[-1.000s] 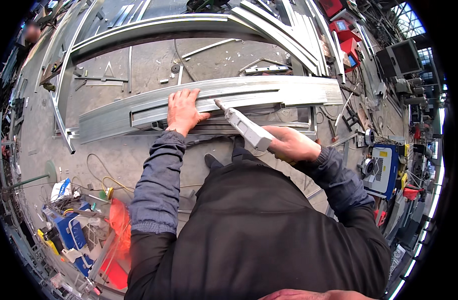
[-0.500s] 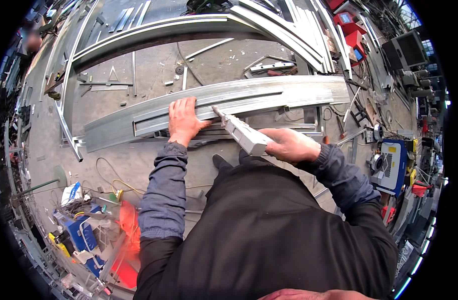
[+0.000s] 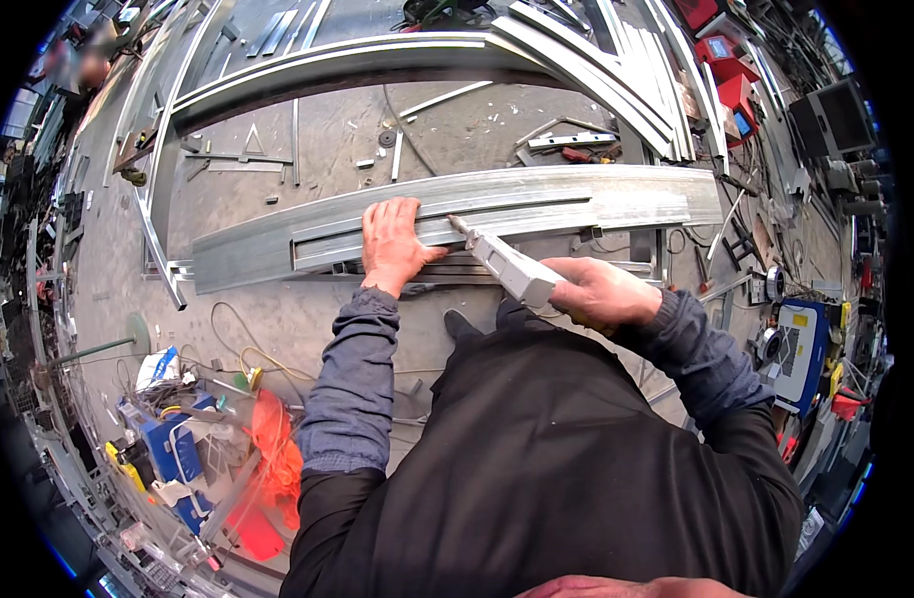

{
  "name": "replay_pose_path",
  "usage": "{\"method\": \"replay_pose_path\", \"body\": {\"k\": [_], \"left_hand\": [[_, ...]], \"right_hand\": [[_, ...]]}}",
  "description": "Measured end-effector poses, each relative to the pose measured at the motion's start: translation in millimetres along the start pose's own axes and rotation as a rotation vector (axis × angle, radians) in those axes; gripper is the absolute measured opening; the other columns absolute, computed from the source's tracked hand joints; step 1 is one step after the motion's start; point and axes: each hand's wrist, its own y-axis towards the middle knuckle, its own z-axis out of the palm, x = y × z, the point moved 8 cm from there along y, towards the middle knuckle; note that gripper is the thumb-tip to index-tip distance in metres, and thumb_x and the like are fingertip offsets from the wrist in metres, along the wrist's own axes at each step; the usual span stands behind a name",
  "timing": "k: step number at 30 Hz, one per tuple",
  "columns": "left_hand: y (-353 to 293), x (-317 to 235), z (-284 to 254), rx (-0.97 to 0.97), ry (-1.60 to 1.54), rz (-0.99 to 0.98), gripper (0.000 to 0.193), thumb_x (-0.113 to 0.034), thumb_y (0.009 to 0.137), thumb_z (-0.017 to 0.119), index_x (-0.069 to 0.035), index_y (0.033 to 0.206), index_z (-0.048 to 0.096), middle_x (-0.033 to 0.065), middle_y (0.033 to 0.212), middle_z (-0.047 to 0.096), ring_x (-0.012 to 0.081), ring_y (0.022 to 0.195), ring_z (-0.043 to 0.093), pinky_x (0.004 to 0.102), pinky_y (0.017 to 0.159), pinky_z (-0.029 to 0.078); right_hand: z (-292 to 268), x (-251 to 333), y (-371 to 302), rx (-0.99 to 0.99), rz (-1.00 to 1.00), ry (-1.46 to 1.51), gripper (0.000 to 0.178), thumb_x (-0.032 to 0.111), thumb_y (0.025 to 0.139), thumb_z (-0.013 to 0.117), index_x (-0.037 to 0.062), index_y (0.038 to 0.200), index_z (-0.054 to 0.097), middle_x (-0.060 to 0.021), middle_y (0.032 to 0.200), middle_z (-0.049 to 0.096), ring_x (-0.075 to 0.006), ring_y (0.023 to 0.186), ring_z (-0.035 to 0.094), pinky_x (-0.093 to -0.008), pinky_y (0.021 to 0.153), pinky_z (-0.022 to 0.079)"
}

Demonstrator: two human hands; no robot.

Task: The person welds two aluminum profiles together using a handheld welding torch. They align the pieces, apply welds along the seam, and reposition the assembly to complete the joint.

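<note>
The left forearm [image 3: 349,374] reaches almost straight toward the far side, its hand [image 3: 392,247] palm down, fingers [image 3: 391,212] extended far and close together, thumb [image 3: 433,253] spread to the right. The right forearm [image 3: 711,351] angles from the near right toward the far left; the right hand [image 3: 609,293] curls in a grip, its fingertips hidden.

It's the left of two head-worn fisheyes, aimed steeply down: black clothing [image 3: 567,448] super close at 6 o'clock, left hand [image 3: 392,247] at 10 and right hand [image 3: 614,292] at 3 farther off, concrete floor [image 3: 342,149] stretching toward 12.
</note>
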Motion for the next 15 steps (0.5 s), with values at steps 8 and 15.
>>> {"method": "replay_pose_path", "body": {"k": [8, 15], "left_hand": [[0, -1, -2, 0.018, -0.011, -0.035, 0.089, -0.053, 0.062, 0.1, -0.012, 0.134, 0.07, 0.0058, 0.129, 0.066, 0.0287, 0.136, 0.056, 0.054, 0.133, 0.027], [-2, -2, -6, -0.001, 0.013, -0.042, 0.088, -0.055, 0.06, 0.1, -0.013, 0.132, 0.072, 0.0046, 0.127, 0.067, 0.0277, 0.134, 0.059, 0.0581, 0.14, 0.015]], "right_hand": [[-5, 11, 0, 0.011, 0.007, -0.01, 0.045, 0.037, 0.114, 0.064, 0.0075, 0.148, 0.067, -0.0049, 0.111, 0.076, -0.0126, 0.103, 0.065, -0.032, 0.093, 0.054], [-8, 18, 1, 0.029, 0.064, -0.09, 0.044, 0.038, 0.115, 0.062, 0.0095, 0.148, 0.066, 0.0015, 0.092, 0.068, -0.0095, 0.08, 0.06, -0.0296, 0.073, 0.053]]}}
